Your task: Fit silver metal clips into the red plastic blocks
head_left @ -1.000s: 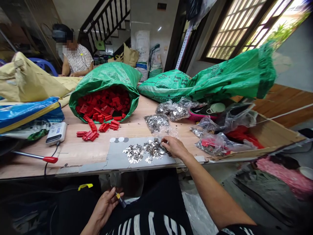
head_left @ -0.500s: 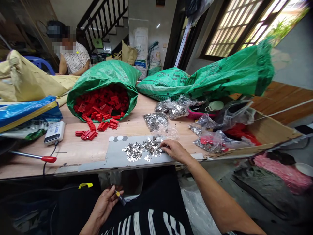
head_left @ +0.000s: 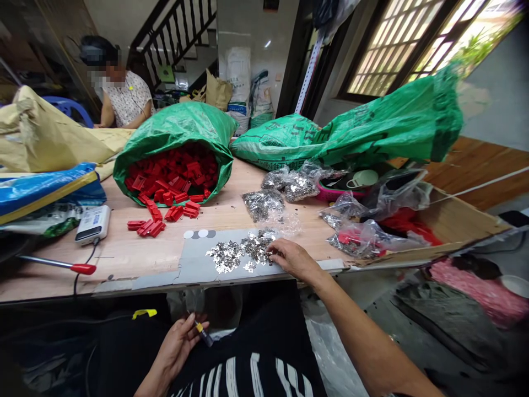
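My left hand (head_left: 182, 339) is low over my lap, its fingers closed on a small tool (head_left: 203, 333) with a yellow band and a dark end. On the grey mat (head_left: 194, 262) at the table's front edge lie two piles of small shiny metal pieces, a left pile (head_left: 226, 257) and a right pile (head_left: 256, 247). The fingertips of my right hand (head_left: 291, 257) are bent together at the right side of the right pile; whatever they pinch is too small to make out.
A green sack (head_left: 177, 124) spills red plastic parts (head_left: 151, 227) onto the table. Clear bags of metal pieces (head_left: 264, 205) lie behind the piles. A white power bank (head_left: 92, 224) is at left. Behind the table sits a person (head_left: 128, 99).
My right hand has shifted slightly left, closer in against the right pile. The seated person's head has moved a little. My left hand stays where it was with the tool.
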`<state>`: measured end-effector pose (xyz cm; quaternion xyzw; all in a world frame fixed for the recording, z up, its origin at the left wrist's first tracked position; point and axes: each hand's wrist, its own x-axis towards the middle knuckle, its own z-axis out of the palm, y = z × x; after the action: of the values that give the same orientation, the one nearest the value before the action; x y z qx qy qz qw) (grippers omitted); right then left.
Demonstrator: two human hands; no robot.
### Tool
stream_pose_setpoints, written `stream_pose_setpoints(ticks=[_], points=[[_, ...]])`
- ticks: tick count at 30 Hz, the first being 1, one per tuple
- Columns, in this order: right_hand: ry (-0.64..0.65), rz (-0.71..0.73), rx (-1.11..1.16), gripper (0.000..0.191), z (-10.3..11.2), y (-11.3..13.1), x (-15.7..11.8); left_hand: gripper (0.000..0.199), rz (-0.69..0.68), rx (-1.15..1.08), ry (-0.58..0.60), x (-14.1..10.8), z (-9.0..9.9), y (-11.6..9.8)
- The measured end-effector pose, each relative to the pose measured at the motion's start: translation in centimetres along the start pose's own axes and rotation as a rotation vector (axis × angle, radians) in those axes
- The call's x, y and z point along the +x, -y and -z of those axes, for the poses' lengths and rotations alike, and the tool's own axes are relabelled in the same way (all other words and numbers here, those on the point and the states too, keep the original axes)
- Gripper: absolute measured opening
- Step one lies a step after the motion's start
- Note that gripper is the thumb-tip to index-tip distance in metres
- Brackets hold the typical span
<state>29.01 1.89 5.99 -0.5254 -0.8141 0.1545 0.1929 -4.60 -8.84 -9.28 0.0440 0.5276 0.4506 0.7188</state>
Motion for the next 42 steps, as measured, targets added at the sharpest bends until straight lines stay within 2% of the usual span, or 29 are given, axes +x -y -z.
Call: stream_pose_setpoints(ticks=[4, 11, 16, 20, 26, 30, 37, 42], points=[[0.000, 0.000, -0.024, 0.013, -0.3, 0.3, 0.2, 0.016, 0.001, -0.010, 0.000, 0.0, 0.1, 0.0], [-0.005, -0.044, -0.065, 0.016, 0.5, -0.3, 0.0, 0.014, -0.005, -0.001, -0.001, 0.0, 0.0, -0.1], [0.015, -0.007, -0.044, 0.021, 0.1, 0.7, 0.4, 0.020, -0.001, 0.004, -0.001, -0.2, -0.1, -0.1], [0.043, -0.018, -0.063, 0.014, 0.0, 1.4, 0.9, 0.017, 0.003, -0.004, -0.007, -0.2, -0.1, -0.2], [0.026, -0.020, -0.025, 0.012, 0.4, 0.5, 0.6, 0.016, -0.008, 0.003, 0.009, -0.1, 0.0, -0.2], [0.057, 0.012, -0.021, 0.011, 0.4, 0.3, 0.4, 0.020, -0.007, -0.009, 0.010, -0.2, 0.0, -0.1], [0.044, 0.065, -0.001, 0.017, -0.3, 1.8, 1.3, 0.015, -0.010, 0.006, 0.015, -0.1, -0.1, -0.1], [0.095, 0.061, -0.041, 0.022, -1.1, 2.8, 2.3, 0.014, -0.009, 0.008, 0.012, 0.0, -0.1, -0.2]])
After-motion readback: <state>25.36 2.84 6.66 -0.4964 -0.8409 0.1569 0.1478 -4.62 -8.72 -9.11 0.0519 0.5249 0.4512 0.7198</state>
